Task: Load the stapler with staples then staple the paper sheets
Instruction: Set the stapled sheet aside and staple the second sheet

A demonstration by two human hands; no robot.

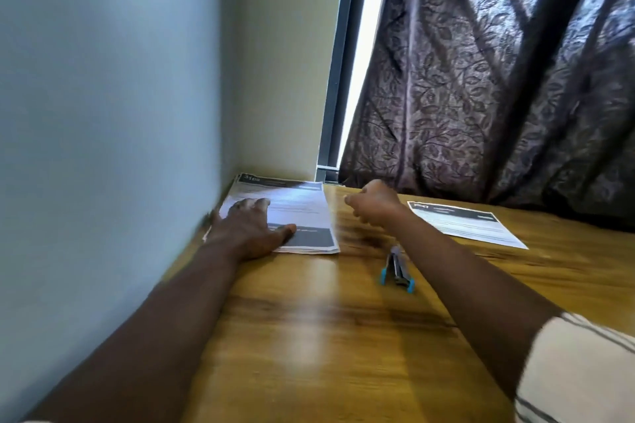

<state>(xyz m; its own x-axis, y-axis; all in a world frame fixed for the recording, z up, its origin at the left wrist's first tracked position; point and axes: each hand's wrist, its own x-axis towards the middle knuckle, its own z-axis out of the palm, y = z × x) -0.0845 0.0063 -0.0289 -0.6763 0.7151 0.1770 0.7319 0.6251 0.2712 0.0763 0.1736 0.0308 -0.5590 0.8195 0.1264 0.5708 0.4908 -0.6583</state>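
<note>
A stack of printed paper sheets [299, 213] lies at the far left corner of the wooden table [309, 336], against the wall. My left hand [249, 227] rests flat on the stack's near left part, fingers spread. My right hand [372, 203] hovers just right of the stack, blurred, with its fingers curled in; nothing shows in it. A small blue and metal stapler [397, 268] lies on the table under my right forearm, its top swung apart from the base. No staples are visible.
A second printed sheet [467, 223] lies at the far right of the table. A dark patterned curtain [498, 79] hangs behind the table's far edge. A pale wall [103, 113] runs along the table's left side.
</note>
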